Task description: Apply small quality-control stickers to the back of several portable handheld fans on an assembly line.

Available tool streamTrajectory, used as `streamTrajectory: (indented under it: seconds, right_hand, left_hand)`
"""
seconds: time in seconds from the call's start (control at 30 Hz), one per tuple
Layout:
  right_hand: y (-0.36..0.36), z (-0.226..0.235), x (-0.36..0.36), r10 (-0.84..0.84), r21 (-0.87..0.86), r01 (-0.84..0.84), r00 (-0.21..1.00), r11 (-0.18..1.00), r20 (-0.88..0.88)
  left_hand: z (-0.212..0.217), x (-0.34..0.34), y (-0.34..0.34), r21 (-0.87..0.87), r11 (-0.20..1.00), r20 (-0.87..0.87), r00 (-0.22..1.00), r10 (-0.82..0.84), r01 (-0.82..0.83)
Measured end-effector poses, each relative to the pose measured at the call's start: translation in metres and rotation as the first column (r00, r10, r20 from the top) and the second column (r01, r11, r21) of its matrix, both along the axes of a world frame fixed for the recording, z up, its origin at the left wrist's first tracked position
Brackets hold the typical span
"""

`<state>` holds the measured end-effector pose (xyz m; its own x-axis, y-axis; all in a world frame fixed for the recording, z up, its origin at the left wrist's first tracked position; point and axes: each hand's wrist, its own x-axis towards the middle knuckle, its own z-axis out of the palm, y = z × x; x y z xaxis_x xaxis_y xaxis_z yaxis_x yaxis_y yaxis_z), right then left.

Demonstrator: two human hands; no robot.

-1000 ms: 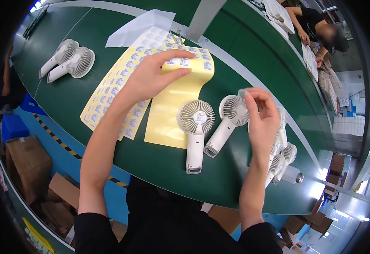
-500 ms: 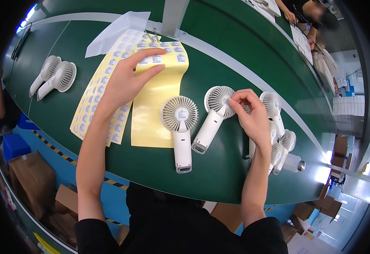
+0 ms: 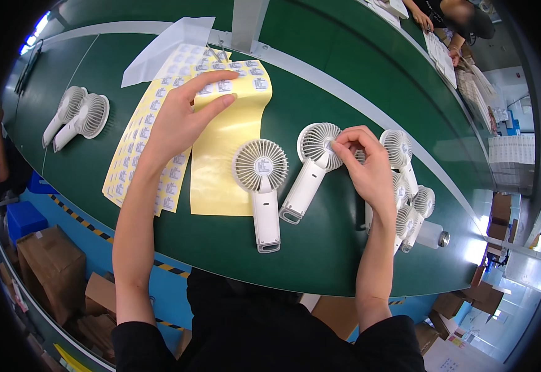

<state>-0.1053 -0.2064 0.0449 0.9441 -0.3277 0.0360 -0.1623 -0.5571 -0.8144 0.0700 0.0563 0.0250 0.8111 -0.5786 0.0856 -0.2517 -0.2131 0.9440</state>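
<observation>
My left hand (image 3: 180,118) rests on a yellow sheet of printed labels (image 3: 226,177), thumb and forefinger spread apart with nothing between them. The upper end of that sheet curls up and carries rows of small white labels. My right hand (image 3: 368,164) has its thumb and fingertips drawn together at the hub of a tilted white handheld fan (image 3: 303,192). Whatever sits between those fingertips is too hidden to make out. Left of it, another white handheld fan (image 3: 265,214) lies face up, with a round label at its hub.
More label sheets (image 3: 128,162) lie under my left forearm, beside a translucent sheet (image 3: 159,56) and metal tweezers (image 3: 219,54). Two fans (image 3: 91,116) lie far left; several fans (image 3: 424,201) and a clear bottle (image 3: 431,235) sit right. A metal post (image 3: 249,25) stands behind. A co-worker (image 3: 450,18) works far right.
</observation>
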Motion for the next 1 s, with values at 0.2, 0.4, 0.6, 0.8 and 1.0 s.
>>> streamTrajectory:
  seconds: [0.2,0.4,0.6,0.8,1.0]
  right_hand:
    - [-0.001,-0.0021,0.0016,0.005,-0.036,-0.004,1.0,0.999,0.025]
    - [0.0009,-0.0025,0.0018,0.001,-0.072,0.002,0.999,0.997,0.042]
    - [0.0003,-0.0048,0.0011,0.006,-0.053,-0.004,0.999,0.999,0.052]
    - [0.0001,-0.003,0.0007,0.008,-0.057,-0.005,0.999,0.998,0.053]
    - [0.0027,-0.0091,0.0003,0.031,-0.196,-0.019,0.998,0.98,0.056]
  left_hand:
    - [-0.0005,0.001,-0.0013,0.003,1.0,-0.007,1.0,0.005,-0.005]
    - [0.0012,0.0002,-0.0014,0.007,1.0,-0.017,1.0,0.004,-0.003]
    - [0.0016,-0.0015,-0.001,0.006,1.0,-0.006,1.0,0.006,-0.006]
    - [0.0029,-0.0019,-0.0025,0.007,1.0,-0.013,1.0,0.006,-0.006]
    - [0.0013,-0.001,-0.0006,0.008,1.0,0.011,1.0,0.006,-0.006]
